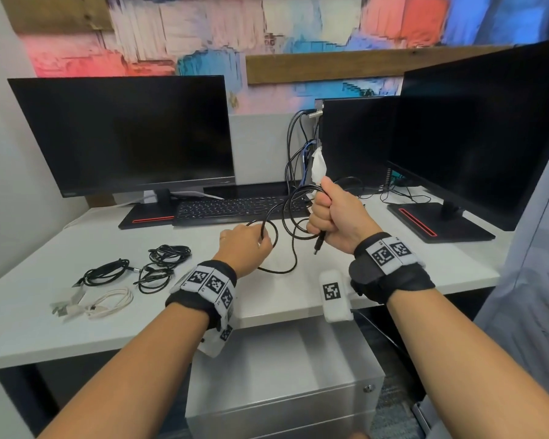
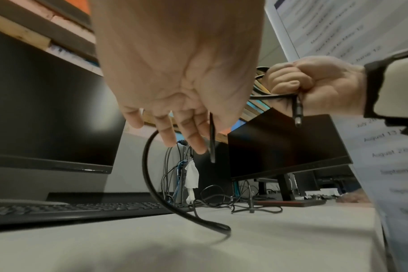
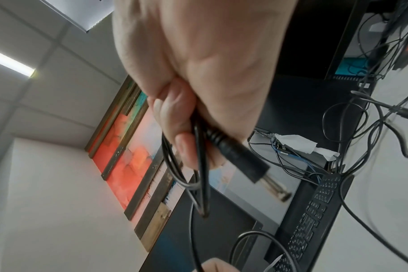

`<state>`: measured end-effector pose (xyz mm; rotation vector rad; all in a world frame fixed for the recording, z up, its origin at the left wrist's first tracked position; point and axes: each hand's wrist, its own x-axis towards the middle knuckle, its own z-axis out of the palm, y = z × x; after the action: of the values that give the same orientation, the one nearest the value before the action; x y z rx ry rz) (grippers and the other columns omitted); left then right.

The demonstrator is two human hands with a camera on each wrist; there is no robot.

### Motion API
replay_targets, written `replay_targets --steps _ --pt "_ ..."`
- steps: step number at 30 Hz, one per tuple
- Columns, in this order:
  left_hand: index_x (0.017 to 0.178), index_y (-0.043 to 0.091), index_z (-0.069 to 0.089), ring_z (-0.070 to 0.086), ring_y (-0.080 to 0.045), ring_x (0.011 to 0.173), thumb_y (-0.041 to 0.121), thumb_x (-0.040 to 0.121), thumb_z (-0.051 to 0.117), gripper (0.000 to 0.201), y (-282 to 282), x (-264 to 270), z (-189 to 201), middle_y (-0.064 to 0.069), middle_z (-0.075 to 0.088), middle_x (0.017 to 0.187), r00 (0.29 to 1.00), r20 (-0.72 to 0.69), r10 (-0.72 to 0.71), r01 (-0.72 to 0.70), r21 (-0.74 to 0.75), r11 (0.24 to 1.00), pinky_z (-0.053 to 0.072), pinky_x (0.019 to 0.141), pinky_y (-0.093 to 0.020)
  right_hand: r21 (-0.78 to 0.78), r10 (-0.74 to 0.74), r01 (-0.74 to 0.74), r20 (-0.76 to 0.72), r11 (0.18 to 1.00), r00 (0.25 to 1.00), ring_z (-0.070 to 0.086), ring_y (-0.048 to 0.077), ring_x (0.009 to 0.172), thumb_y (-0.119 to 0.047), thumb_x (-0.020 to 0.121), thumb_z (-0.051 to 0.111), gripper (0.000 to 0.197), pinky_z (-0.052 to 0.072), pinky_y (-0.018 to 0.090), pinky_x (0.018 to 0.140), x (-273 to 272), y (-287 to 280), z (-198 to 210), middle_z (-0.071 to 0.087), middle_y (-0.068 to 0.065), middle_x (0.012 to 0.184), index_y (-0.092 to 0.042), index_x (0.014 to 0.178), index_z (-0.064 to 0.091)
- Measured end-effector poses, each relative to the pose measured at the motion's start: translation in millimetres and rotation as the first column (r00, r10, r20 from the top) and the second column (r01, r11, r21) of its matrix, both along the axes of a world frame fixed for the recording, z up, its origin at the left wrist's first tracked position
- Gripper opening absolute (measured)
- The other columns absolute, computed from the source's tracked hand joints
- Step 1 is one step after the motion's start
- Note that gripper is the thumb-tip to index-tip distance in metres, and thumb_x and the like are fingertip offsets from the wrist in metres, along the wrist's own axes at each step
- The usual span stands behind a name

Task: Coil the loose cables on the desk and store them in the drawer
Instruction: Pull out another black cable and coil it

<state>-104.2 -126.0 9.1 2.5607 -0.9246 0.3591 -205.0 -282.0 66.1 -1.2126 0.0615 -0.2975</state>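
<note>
My right hand (image 1: 333, 217) is raised above the white desk top (image 1: 393, 267), fist upright with the thumb on top and the wrist turned so the knuckles face left. Its fingers (image 3: 175, 117) are clenched round several loops of a thin black rubber-sheathed cable (image 1: 286, 223), and the cable's black moulded plug (image 1: 319, 243) pokes out below the fist, pointing down at the desk.

My left hand (image 1: 246, 248) sits lower and to the left, just over the desk, palm down with the forearm reaching forward. Its fingers (image 2: 193, 136) are only loosely bent, and the cable runs between thumb and forefinger in a light pinch. From there a slack loop drops and lies on the desk between my two wrists.

Further left on the desk lie three coiled black cables (image 1: 159, 264) and one coiled white cable (image 1: 108, 302). A black keyboard (image 1: 235, 209) sits behind my hands.
</note>
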Motion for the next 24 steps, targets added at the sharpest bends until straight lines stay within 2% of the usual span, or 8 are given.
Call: replay_targets --steps 4,7,9,11,13,16,20,24 --pt "0.076 0.013 0.057 0.051 -0.025 0.087 0.029 0.091 0.039 0.028 6.5 2.0 -3.0 0.000 0.057 0.083 0.995 0.074 0.073 -0.083 0.131 0.988 0.036 0.086 -0.040 0.095 -0.069 0.062 0.069 0.994 0.995 0.015 0.010 0.036 -0.041 0.103 0.028 0.051 0.024 0.027 0.048 -2.1 -6.3 3.0 0.018 -0.008 0.041 -0.022 0.056 0.031" --pt "0.081 0.011 0.057 0.050 -0.027 0.090 0.023 0.092 0.039 0.025 13.9 6.4 -7.1 -0.004 0.055 0.089 0.994 0.049 0.102 -0.108 0.149 0.983 0.036 0.086 -0.040 0.149 -0.119 0.103 0.105 0.983 0.987 0.015 0.009 0.036 -0.040 0.103 0.026 0.048 0.019 0.028 0.051 -2.9 -13.6 5.4 0.019 -0.009 0.041 -0.021 0.060 0.033" --pt "0.084 0.010 0.053 0.051 -0.028 0.086 0.020 0.094 0.038 0.020 19.4 9.1 -7.9 -0.005 0.056 0.087 0.996 -0.046 0.080 -0.079 0.029 0.996 0.037 0.080 -0.036 0.144 -0.147 0.132 0.103 0.981 0.984 0.015 0.009 0.037 -0.040 0.104 0.026 0.047 0.018 0.028 0.053 -2.0 -17.6 5.4 0.020 -0.009 0.042 -0.021 0.062 0.036" --pt "0.089 0.009 0.052 0.053 -0.023 0.079 0.019 0.097 0.038 0.019 22.6 10.0 -6.1 -0.005 0.061 0.084 0.976 -0.216 -0.012 -0.042 -0.245 0.969 0.038 0.067 -0.029 0.134 -0.156 0.143 0.093 0.981 0.983 0.017 0.009 0.037 -0.040 0.104 0.026 0.046 0.020 0.028 0.053 -0.4 -19.7 3.6 0.022 -0.009 0.042 -0.020 0.064 0.038" --pt "0.096 0.010 0.053 0.054 -0.015 0.071 0.019 0.099 0.038 0.018 22.4 8.9 -1.8 -0.002 0.063 0.080 0.948 -0.301 -0.100 -0.073 -0.515 0.854 0.041 0.065 -0.026 0.123 -0.147 0.137 0.073 0.983 0.986 0.017 0.009 0.038 -0.040 0.103 0.026 0.045 0.023 0.027 0.053 1.8 -20.9 0.5 0.023 -0.009 0.043 -0.020 0.065 0.040" --pt "0.103 0.011 0.048 0.053 -0.016 0.062 0.010 0.099 0.033 0.016 21.1 9.2 7.2 -0.003 0.053 0.074 0.916 -0.345 -0.205 -0.158 -0.781 0.604 0.049 0.064 -0.031 0.081 -0.115 0.111 0.042 0.991 0.992 0.017 0.009 0.037 -0.039 0.103 0.027 0.044 0.022 0.027 0.052 3.7 -22.8 -4.5 0.022 -0.009 0.044 -0.020 0.066 0.040" --pt "0.089 0.020 0.049 0.048 -0.015 0.063 0.015 0.095 0.035 0.016 21.3 23.4 14.5 0.003 0.057 0.074 0.959 -0.280 -0.042 -0.197 -0.768 0.610 0.046 0.066 -0.038 0.071 -0.022 0.021 0.010 0.997 1.000 0.018 0.009 0.034 -0.033 0.102 0.030 0.044 0.019 0.028 0.053 2.7 -25.8 -7.2 0.024 -0.008 0.040 -0.018 0.061 0.041" --pt "0.079 0.023 0.048 0.045 -0.017 0.063 0.016 0.092 0.033 0.021 20.8 28.1 18.1 0.004 0.060 0.072 0.934 -0.354 -0.056 -0.248 -0.750 0.614 0.040 0.065 -0.036 0.065 0.043 -0.042 -0.008 0.997 0.999 0.019 0.010 0.033 -0.030 0.100 0.030 0.046 0.021 0.029 0.053 3.6 -28.7 -8.5 0.024 -0.007 0.038 -0.017 0.057 0.042"
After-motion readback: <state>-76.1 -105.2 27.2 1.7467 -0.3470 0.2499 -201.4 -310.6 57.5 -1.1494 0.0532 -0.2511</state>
